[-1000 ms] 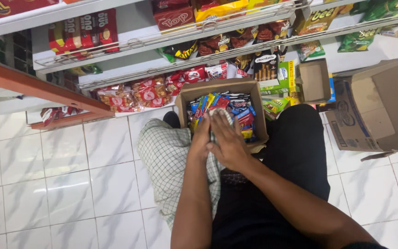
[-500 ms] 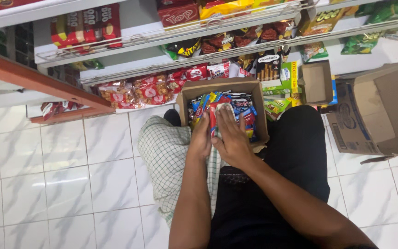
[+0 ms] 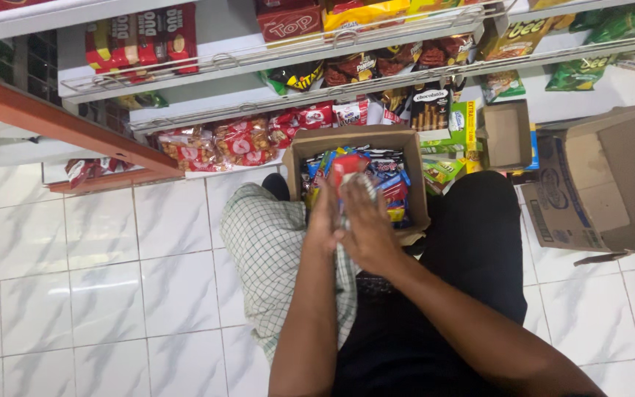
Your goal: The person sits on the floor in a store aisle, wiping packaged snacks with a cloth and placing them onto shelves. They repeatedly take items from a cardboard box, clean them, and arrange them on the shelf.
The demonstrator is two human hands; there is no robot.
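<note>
An open cardboard box (image 3: 413, 184) full of colourful snack packets rests on my lap in front of the shop shelves. Both hands are together just above its near edge. My left hand (image 3: 325, 224) and my right hand (image 3: 367, 228) clasp a small red and white snack packet (image 3: 347, 170) that sticks up between the fingers. My forearms run down to the bottom of the view. A green checked cloth (image 3: 262, 250) lies over my left leg, and black trousers (image 3: 475, 242) cover my right leg.
Wire-fronted shelves (image 3: 288, 51) of packaged snacks stand ahead. A large open cardboard carton (image 3: 611, 184) sits on the floor at the right, a smaller box (image 3: 507, 134) beside it. An orange wooden ledge (image 3: 53, 121) runs at the left. White tiled floor (image 3: 90, 287) lies to the left.
My hands have come out of the box contents and lifted slightly, now holding a red and white packet between them. The view has shifted a little.
</note>
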